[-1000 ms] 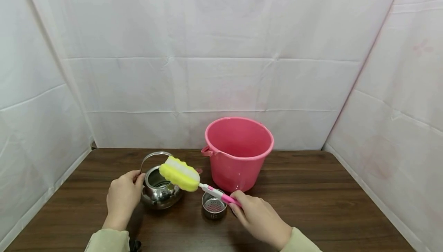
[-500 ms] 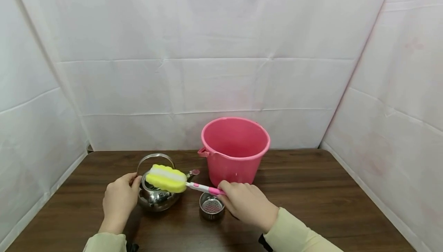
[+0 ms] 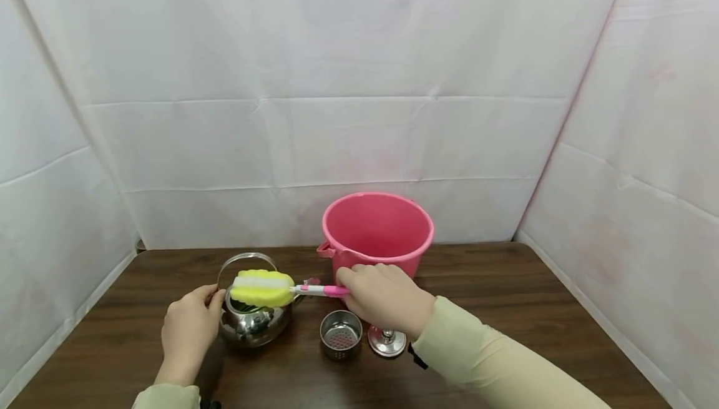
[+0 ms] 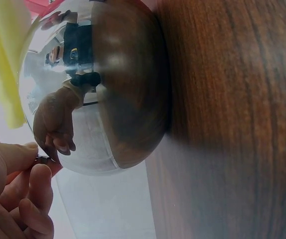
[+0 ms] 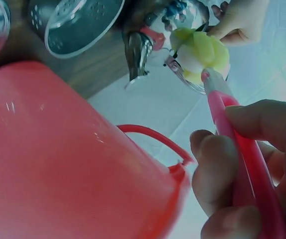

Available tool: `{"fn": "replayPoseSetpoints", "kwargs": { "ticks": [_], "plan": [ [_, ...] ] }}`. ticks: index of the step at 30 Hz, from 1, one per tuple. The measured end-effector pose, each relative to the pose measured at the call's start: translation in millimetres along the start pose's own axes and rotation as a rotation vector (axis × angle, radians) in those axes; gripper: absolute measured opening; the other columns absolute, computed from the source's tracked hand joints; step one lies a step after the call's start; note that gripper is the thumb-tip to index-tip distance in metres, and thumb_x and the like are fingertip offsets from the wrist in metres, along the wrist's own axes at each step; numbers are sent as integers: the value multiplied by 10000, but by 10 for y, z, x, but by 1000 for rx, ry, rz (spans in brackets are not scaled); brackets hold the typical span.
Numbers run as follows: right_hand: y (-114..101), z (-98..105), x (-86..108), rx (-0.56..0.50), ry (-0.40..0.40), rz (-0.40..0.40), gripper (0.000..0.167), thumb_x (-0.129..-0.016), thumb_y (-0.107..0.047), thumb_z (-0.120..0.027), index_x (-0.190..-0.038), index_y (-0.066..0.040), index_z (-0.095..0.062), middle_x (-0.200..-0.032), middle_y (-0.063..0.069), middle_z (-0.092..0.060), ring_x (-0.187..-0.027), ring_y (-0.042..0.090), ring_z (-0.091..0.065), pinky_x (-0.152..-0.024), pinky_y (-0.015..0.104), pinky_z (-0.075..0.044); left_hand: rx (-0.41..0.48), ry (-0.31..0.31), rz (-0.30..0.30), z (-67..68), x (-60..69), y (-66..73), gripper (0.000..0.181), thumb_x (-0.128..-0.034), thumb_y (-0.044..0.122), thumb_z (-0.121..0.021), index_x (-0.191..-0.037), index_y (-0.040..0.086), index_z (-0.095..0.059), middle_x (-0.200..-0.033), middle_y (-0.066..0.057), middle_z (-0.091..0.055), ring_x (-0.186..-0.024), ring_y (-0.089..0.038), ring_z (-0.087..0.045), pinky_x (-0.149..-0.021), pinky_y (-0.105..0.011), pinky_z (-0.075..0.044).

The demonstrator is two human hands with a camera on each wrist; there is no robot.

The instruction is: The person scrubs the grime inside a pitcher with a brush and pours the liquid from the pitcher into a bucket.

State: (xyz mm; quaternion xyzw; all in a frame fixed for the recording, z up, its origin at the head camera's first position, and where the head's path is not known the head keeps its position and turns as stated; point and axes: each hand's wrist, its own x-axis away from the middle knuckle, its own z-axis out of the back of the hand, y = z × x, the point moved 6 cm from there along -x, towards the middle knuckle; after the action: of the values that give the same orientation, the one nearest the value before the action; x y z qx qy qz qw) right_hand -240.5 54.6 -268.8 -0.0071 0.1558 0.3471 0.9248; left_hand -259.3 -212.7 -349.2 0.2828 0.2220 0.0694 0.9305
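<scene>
A shiny steel teapot (image 3: 255, 329) without its lid stands on the table, its hoop handle raised. My left hand (image 3: 190, 329) pinches the handle near its base at the pot's left side; the left wrist view shows thumb and finger (image 4: 41, 181) meeting there. In my right hand (image 3: 387, 296) I grip the pink handle (image 5: 242, 164) of a sponge bottle brush. Its yellow and white sponge head (image 3: 261, 288) hovers almost level over the teapot's mouth, hiding part of the opening. Whether the sponge touches the rim I cannot tell.
A pink bucket (image 3: 379, 228) stands behind my right hand. In front of it are a steel strainer cup (image 3: 341, 334) with a perforated bottom and a round steel lid (image 3: 387, 343). The spout (image 5: 139, 55) points toward the bucket. White cloth walls (image 3: 337, 140) surround the dark wooden table (image 3: 505, 309).
The right hand has moved left and away from me, bringing the brush from a slant to nearly level over the teapot. The lid has come into view. My left hand keeps its pinch.
</scene>
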Motion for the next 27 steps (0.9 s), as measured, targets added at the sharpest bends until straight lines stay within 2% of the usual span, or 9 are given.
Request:
{"fn": "replayPoseSetpoints", "kwargs": {
  "ticks": [5,8,12,14,20,23,27],
  "plan": [
    [-81,92,-142,89,-54,32,117,-891,-197,-595,-778,-179,-571,-628,-57,-534,-531,94,-447,-472,202,-362,-1,5,3,4,6,-22,303,-928,192,-569,-1110,-30,-663,-1000,-235,-689,-862,-460,-641,-580,-520,-499],
    [-132,142,-218,156,-114,28,96,-896,-189,-601,-801,-188,-583,-661,-52,-571,-548,120,-500,-471,232,-395,-2,21,-1,16,2,-31,299,-923,193,-574,-1099,-31,-667,-994,-238,-689,-863,-470,-638,-575,-527,-496],
    [-223,202,-312,226,-204,29,29,-896,-196,-626,-890,-204,-599,-735,-55,-618,-597,142,-568,-496,268,-451,-5,24,-7,44,-8,-46,299,-922,194,-573,-1095,-32,-668,-988,-241,-688,-856,-480,-633,-559,-524,-491],
    [-277,232,-366,246,-235,31,70,-882,-220,-656,-937,-216,-613,-773,-65,-636,-618,140,-586,-516,272,-477,-7,20,-6,58,-12,-61,299,-922,192,-573,-1095,-33,-667,-987,-241,-688,-853,-481,-633,-553,-521,-489],
    [-475,304,-552,327,-228,53,107,-856,-307,-691,-949,-256,-672,-843,-72,-669,-723,98,-617,-551,279,-516,-13,39,1,109,2,-122,285,-910,189,-582,-1071,-26,-678,-973,-242,-688,-854,-493,-625,-567,-540,-483],
    [-560,313,-609,365,-211,62,60,-867,-241,-673,-921,-261,-691,-834,-67,-677,-746,96,-635,-545,297,-525,-16,46,3,118,7,-140,287,-909,198,-585,-1067,-21,-679,-971,-243,-687,-863,-504,-619,-579,-555,-482],
    [-620,324,-666,401,-179,54,111,-860,-166,-651,-843,-265,-698,-788,-68,-674,-700,116,-645,-499,314,-511,-20,53,2,128,5,-150,279,-907,196,-587,-1059,-17,-682,-968,-247,-685,-862,-515,-614,-578,-564,-478]
  ]
}}
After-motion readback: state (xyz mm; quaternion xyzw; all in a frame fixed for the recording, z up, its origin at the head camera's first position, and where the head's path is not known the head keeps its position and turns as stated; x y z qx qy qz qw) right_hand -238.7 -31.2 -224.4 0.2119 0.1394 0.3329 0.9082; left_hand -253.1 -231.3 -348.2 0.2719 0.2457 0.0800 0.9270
